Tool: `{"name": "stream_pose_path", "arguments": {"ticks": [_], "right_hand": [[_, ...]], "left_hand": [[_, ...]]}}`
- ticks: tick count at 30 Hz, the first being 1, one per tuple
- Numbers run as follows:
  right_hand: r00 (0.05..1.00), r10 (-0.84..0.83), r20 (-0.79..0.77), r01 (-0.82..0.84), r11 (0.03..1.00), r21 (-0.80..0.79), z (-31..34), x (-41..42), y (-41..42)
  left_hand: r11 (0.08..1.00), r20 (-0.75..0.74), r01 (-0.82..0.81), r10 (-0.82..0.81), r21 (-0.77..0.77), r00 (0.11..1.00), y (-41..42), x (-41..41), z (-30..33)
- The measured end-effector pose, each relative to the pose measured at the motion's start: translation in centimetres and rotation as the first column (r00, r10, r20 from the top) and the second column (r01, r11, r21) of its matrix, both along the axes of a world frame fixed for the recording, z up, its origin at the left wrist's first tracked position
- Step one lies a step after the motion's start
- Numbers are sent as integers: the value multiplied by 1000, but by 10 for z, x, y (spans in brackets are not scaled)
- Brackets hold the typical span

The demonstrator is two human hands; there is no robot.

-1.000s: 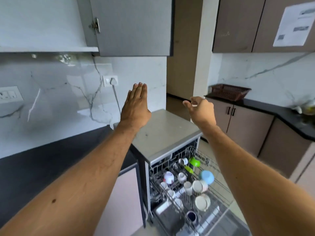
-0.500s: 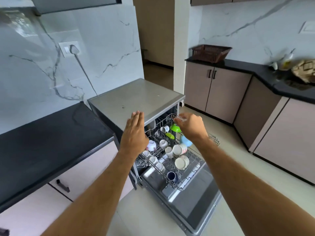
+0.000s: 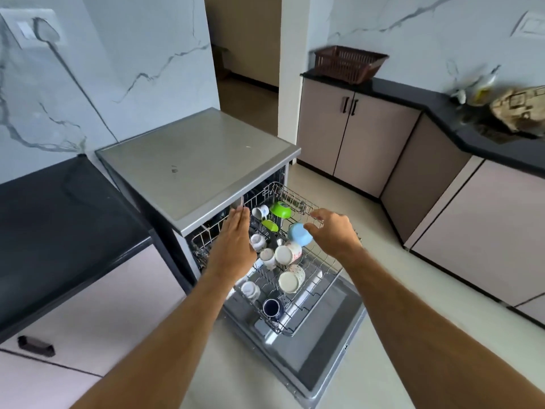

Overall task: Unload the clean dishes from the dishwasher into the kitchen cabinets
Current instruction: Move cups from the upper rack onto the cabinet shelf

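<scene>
Both hands hover over the pulled-out wire dishwasher rack (image 3: 298,278), holding nothing: the left hand (image 3: 236,249) flat with fingers together, the right hand (image 3: 333,231) loosely curled just beside the upturned light-blue plastic cup (image 3: 300,235). Grip that cup by its body and lift straight up, clear of the rack's prongs.

About seven cups (image 3: 290,278), two green bowls (image 3: 280,209).

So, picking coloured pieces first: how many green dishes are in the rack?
2: a green bowl at the rack's far end, and a smaller green piece just in front of it. The hands may hide more.
</scene>
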State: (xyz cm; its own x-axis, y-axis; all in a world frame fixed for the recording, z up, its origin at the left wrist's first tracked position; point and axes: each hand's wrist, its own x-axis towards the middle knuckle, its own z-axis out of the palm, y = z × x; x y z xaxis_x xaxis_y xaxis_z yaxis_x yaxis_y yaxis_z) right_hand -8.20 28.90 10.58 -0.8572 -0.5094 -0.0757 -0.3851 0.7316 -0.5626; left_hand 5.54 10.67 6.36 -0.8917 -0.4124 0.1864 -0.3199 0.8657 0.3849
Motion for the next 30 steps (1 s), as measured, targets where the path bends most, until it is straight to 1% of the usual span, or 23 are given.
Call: {"name": "stream_pose_path", "arguments": {"ticks": [4, 8, 14, 18, 20, 22, 24, 27, 30], "right_hand": [[997, 64, 35, -66, 996, 59, -17, -35, -9], [984, 172, 57, -176, 980, 90, -36, -80, -22], [919, 383, 94, -394, 904, 165, -70, -149, -38], [877, 456, 152, -478, 861, 173, -106, -178, -48], [849, 498, 178, -527, 827, 197, -130, -185, -52], [803, 546, 238, -592, 776, 216, -151, -187, -54], [756, 595, 272, -650, 731, 207, -166, -190, -58], [726, 614, 309, -678, 713, 177, -189, -197, -64], [694, 653, 304, -716, 671, 192, -212, -204, -73]], "left_hand": [[998, 25, -54, 53, 40, 998, -6, -22, -17], [985, 47, -154, 151, 73, 987, -3, -48, -32], [913, 85, -363, 353, 186, 932, 26, -88, -76], [829, 115, -482, 470, 284, 875, 53, -106, -108], [763, 149, -551, 535, 337, 832, 68, -112, -127], [693, 183, -606, 587, 392, 789, 80, -118, -144], [640, 223, -638, 609, 428, 761, 88, -122, -157], [553, 255, -669, 644, 496, 722, 98, -127, -181], [461, 344, -709, 647, 534, 680, 105, -132, -209]]}}
